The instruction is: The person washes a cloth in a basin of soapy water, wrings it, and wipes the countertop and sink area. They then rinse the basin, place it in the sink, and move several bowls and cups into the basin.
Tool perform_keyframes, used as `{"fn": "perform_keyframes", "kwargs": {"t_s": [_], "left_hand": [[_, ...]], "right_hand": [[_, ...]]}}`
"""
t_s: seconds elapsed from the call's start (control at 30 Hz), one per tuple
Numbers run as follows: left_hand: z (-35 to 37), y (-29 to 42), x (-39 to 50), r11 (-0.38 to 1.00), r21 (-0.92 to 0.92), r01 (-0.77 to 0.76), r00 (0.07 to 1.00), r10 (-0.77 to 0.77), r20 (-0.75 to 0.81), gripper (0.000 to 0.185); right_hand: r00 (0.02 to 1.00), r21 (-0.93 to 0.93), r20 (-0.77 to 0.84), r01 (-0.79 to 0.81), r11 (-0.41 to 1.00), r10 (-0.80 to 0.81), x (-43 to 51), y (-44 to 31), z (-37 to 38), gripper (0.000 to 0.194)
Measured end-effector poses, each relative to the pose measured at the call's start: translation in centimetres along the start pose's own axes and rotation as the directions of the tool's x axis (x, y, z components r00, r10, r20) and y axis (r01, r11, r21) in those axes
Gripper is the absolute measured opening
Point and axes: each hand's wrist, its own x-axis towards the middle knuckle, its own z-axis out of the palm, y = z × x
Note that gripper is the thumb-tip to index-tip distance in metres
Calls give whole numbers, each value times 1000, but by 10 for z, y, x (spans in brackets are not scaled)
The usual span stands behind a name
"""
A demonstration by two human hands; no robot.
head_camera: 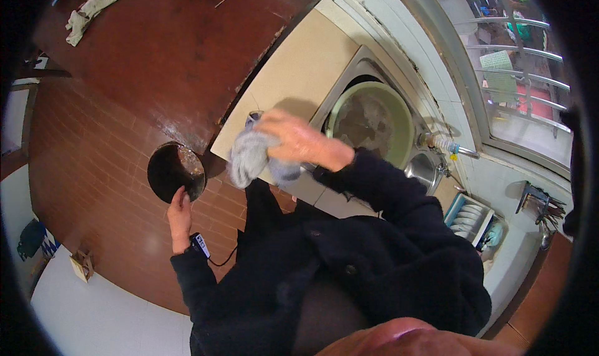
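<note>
My left hand (180,215) grips the near rim of a dark round bin (161,173) above the wooden floor; some shiny matter lies inside it. Over the front corner of the beige countertop (281,82), my right hand (299,138) holds a bunched grey cloth (250,157). Part of the cloth hangs past the counter's edge, and its folds hide the fingertips. To the right of this hand, a pale green basin (407,136) with cloudy, foamy water sits in the steel sink (360,56).
A faucet (463,151) reaches over a small steel bowl (421,169). Beyond it stands a rack of white dishes (468,218), with utensils (547,211) hanging on the wall. A barred window (519,70) is at upper right. A pale cloth (96,10) lies on the dark red surface at upper left.
</note>
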Motion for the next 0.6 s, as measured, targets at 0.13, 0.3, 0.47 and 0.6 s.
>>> {"fn": "perform_keyframes", "kwargs": {"t_s": [0.13,0.3,0.47,0.6], "left_hand": [[-11,-3,-17,994,35,105,994,-105,1,34],[-4,-15,-32,934,11,357,926,-356,125,37],[13,-28,-40,974,57,218,965,-224,133,35],[10,-46,-40,968,58,245,954,-251,163,35]], "right_hand": [[917,-408,-375,-33,913,-134,17,37,-104,49],[775,-637,-631,-487,597,-42,96,144,-182,49],[813,-714,-582,-497,493,-22,72,223,-177,41],[807,-636,-569,-555,537,159,-15,216,-192,35]]}}
